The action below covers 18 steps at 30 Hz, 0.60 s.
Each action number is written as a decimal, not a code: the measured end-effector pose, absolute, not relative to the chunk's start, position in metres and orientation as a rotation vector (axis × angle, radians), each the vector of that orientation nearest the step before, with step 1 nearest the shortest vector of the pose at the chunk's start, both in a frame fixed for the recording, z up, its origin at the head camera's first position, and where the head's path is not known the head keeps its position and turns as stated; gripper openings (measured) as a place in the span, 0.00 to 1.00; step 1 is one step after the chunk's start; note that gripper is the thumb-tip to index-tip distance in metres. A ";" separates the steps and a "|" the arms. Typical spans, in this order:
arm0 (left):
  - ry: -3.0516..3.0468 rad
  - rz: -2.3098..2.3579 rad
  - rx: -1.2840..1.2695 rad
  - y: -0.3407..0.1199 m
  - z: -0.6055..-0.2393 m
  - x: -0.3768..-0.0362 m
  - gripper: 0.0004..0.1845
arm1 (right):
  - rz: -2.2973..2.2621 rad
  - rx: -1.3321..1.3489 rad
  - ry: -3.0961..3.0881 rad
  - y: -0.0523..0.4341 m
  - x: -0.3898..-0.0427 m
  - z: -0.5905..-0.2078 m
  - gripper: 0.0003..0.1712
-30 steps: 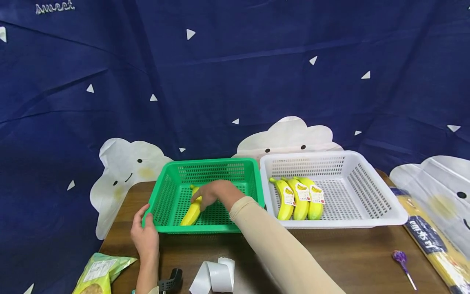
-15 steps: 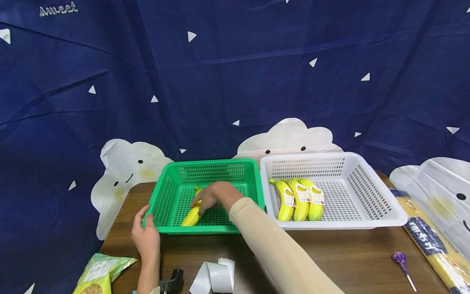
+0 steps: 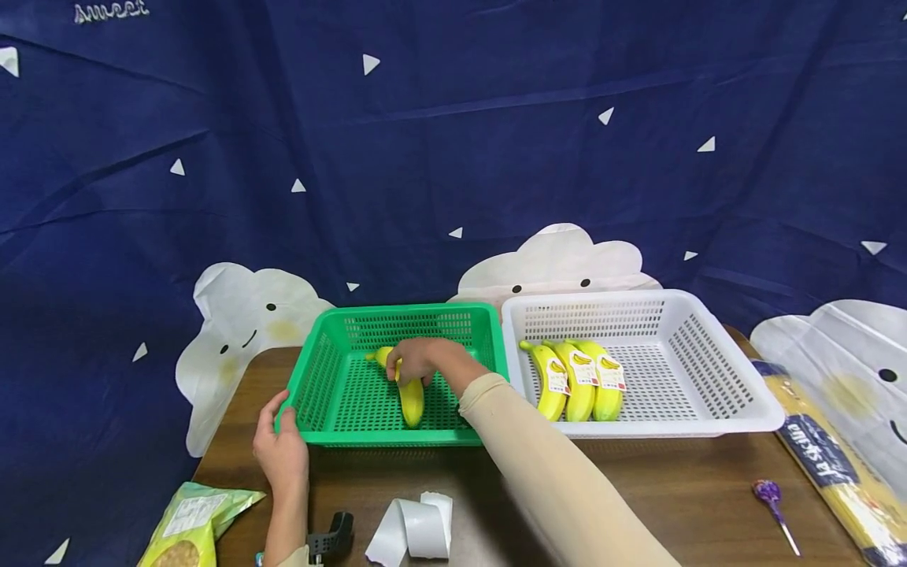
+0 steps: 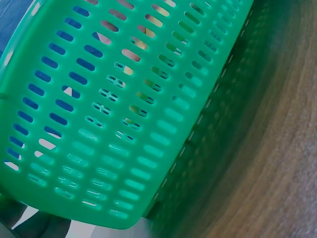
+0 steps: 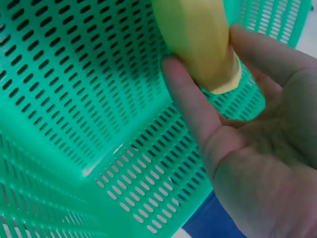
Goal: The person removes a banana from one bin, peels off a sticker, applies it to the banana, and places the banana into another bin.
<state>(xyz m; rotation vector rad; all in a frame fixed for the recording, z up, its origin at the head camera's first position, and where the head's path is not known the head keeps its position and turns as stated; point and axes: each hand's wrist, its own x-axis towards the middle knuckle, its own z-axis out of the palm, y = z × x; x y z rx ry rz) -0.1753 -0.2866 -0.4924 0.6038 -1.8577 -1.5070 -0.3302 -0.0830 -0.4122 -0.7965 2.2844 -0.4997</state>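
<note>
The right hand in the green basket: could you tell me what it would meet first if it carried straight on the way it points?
Probably the green basket's far-left wall; the right hand, holding the banana, points that way, though depth is unclear.

We see a plain yellow banana (image 3: 409, 394) lying on the perforated floor of the green basket (image 3: 338, 405), right of the basket's middle, its stem toward the basket's far wall and its blunt end toward the near rim.

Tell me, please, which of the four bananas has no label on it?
The banana in the green basket, held by the right hand. The three bananas in the white basket each carry a white label.
</note>
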 end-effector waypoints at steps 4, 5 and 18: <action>-1.862 -1.534 0.602 -0.286 -0.492 -0.176 0.16 | -0.605 -0.808 2.248 -0.073 -0.334 -0.408 0.14; -1.863 -1.539 0.602 -0.286 -0.492 -0.176 0.16 | -0.647 -0.800 2.239 -0.070 -0.335 -0.406 0.14; -1.867 -1.529 0.594 -0.287 -0.493 -0.176 0.15 | -1.002 -0.860 2.184 -0.028 -0.330 -0.388 0.27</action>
